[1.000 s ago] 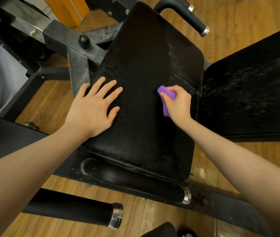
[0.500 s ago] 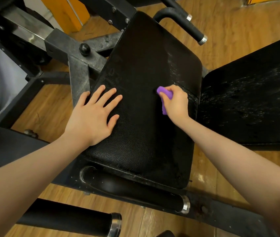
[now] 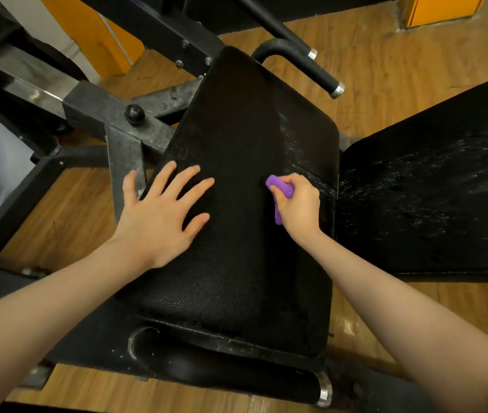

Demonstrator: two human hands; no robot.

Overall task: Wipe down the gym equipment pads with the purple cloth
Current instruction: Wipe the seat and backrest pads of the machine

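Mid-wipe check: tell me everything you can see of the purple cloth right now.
The purple cloth is a small, bright purple, soft-looking wad, bunched up rather than spread flat. The right hand grips it with curled fingers, so only its upper end and a strip along the hand's left edge show; the rest is hidden. It sits against the black textured pad, right of the pad's middle, beside a patch with pale speckles. The left hand rests flat on the pad, apart from the cloth.

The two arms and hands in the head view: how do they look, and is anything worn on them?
Both forearms are bare up to the frame edges; no sleeve shows. The left hand and the right hand wear no gloves. No ring, watch, bracelet or marking is visible on either hand or wrist. The visible fingernails look short and unpainted.
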